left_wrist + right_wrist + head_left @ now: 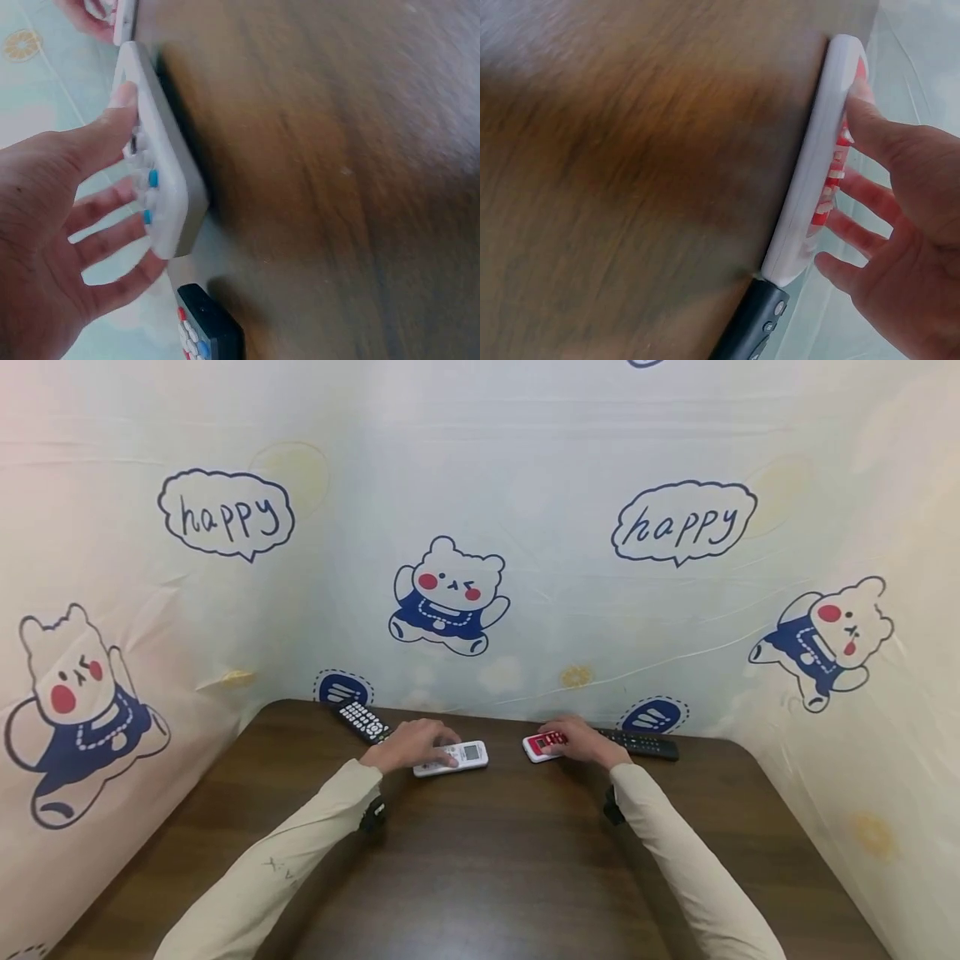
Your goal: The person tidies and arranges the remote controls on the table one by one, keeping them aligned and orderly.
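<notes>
My left hand (pixel 411 745) grips a white remote control (pixel 472 754) with a small grey screen near the table's back. In the left wrist view, the thumb lies on its button face and the other fingers reach round the far side; blue buttons show among white ones. My right hand (pixel 581 739) holds a white remote control with a red face (pixel 534 747), thumb over the face and fingertips along the far edge. In the right wrist view this red-faced remote (pixel 802 180) lies along the tabletop, one end close to a black remote (pixel 746 326).
Left of the left hand, a black remote with many light buttons (pixel 360 718) lies at a slant near the back edge. Another black remote (pixel 651 745) lies beyond the right wrist. Patterned cloth (pixel 555 610) hangs behind and beside the brown wooden table (pixel 465 877).
</notes>
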### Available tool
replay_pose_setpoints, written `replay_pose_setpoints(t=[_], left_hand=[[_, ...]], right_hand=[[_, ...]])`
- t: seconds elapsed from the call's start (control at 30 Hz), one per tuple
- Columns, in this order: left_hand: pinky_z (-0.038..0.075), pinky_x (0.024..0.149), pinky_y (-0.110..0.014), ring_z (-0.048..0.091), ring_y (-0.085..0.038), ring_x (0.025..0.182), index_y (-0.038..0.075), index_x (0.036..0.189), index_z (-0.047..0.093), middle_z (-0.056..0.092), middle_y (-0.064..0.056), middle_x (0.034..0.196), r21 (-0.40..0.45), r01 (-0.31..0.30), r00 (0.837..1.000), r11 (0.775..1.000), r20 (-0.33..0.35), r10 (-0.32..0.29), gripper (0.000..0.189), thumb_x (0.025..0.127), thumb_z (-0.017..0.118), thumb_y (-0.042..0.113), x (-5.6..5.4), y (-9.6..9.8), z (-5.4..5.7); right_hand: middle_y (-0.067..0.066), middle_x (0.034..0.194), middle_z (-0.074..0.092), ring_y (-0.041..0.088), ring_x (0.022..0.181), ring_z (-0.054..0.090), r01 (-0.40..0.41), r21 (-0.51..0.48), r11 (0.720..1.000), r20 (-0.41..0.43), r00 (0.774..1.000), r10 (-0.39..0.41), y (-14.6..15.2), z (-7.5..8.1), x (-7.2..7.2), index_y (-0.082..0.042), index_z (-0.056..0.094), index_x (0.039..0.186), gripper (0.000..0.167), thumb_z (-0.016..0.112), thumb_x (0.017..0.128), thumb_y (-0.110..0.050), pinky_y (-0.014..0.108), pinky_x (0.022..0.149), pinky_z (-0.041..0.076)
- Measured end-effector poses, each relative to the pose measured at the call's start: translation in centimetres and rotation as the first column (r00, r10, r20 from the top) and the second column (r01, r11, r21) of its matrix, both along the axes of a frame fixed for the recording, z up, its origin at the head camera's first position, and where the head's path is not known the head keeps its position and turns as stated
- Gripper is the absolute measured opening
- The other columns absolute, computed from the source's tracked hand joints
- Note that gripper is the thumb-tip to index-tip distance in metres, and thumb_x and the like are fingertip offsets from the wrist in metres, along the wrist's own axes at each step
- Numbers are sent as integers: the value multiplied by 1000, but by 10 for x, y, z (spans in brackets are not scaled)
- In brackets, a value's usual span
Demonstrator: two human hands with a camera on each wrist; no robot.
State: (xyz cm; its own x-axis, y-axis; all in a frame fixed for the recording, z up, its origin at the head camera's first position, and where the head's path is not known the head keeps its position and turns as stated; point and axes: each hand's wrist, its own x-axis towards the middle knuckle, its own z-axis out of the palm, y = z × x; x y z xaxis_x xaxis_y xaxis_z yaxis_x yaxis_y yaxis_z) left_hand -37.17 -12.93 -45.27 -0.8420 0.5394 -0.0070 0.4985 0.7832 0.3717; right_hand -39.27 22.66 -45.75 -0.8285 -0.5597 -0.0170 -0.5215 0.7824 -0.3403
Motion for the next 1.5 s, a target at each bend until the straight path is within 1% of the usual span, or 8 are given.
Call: replay_pose_setpoints(t=[0.17, 0.37, 0.63, 0.9, 1.17, 1.33, 1.43, 1.5], left_hand=[[53, 99, -52, 65, -23, 108, 15, 130, 74, 73, -7, 129, -4, -37, 994, 999, 104, 37, 35, 100, 72, 33, 0, -4, 5], [55, 99, -47, 67, -21, 107, 13, 128, 75, 73, -10, 126, 25, -48, 972, 999, 230, 41, 30, 101, 72, 24, 0, -5, 6], [62, 78, -35, 68, -19, 98, 8, 129, 74, 74, -12, 121, 79, -104, 937, 991, 341, 71, 33, 100, 74, 25, -4, -10, 4], [65, 75, -36, 69, -22, 97, 3, 133, 70, 72, -17, 120, 144, -138, 911, 980, 406, 68, 35, 101, 70, 19, -2, -10, 3], [65, 73, -39, 70, -24, 93, 0, 134, 68, 73, -14, 108, 213, -250, 848, 945, 519, 108, 40, 98, 73, 15, -2, -13, 2], [65, 75, -39, 69, -24, 95, 2, 135, 68, 72, -13, 111, 215, -272, 839, 938, 531, 122, 41, 97, 74, 16, -2, -13, 1], [65, 75, -40, 70, -25, 95, 2, 136, 67, 72, -14, 110, 216, -275, 833, 937, 539, 120, 42, 97, 73, 15, -1, -13, 2], [65, 74, -40, 70, -25, 95, 2, 137, 66, 72, -15, 111, 214, -273, 834, 938, 539, 120, 43, 97, 73, 15, -1, -12, 3]], right_hand=[[19, 134, 65, 37, 123, 54, 46, 2, 999, -7, 999, -46, -1, -5, -1, -3, 67, 133, 41, 72, 100, -27, 58, 114, 42], [10, 114, 68, 27, 106, 55, 85, 7, 996, -31, 996, -85, 0, -3, -5, -7, 73, 120, 35, 78, 96, -31, 50, 100, 49], [5, 91, 65, 21, 84, 55, 107, -70, 992, -3, 994, -107, -6, 8, -6, -7, 75, 103, 17, 80, 95, -22, 36, 74, 49], [9, 101, 73, 21, 87, 63, 247, -89, 965, 98, 966, -238, -5, 18, 1, -7, 75, 105, 13, 77, 95, -16, 38, 79, 57], [19, 106, 74, 23, 87, 67, 311, -194, 930, 173, 944, -280, -10, 31, 12, 2, 73, 108, 17, 75, 95, -9, 30, 70, 54], [19, 103, 72, 16, 76, 64, 415, -279, 866, 324, 889, -322, -8, 31, 14, 7, 68, 117, 26, 73, 96, -8, 24, 61, 54], [16, 98, 72, 14, 69, 65, 489, -326, 809, 424, 840, -337, -7, 30, 16, 7, 66, 123, 31, 73, 97, -9, 27, 59, 58], [15, 95, 73, 13, 67, 65, 513, -339, 789, 463, 821, -335, -5, 30, 17, 8, 64, 126, 34, 72, 98, -10, 30, 61, 60]])
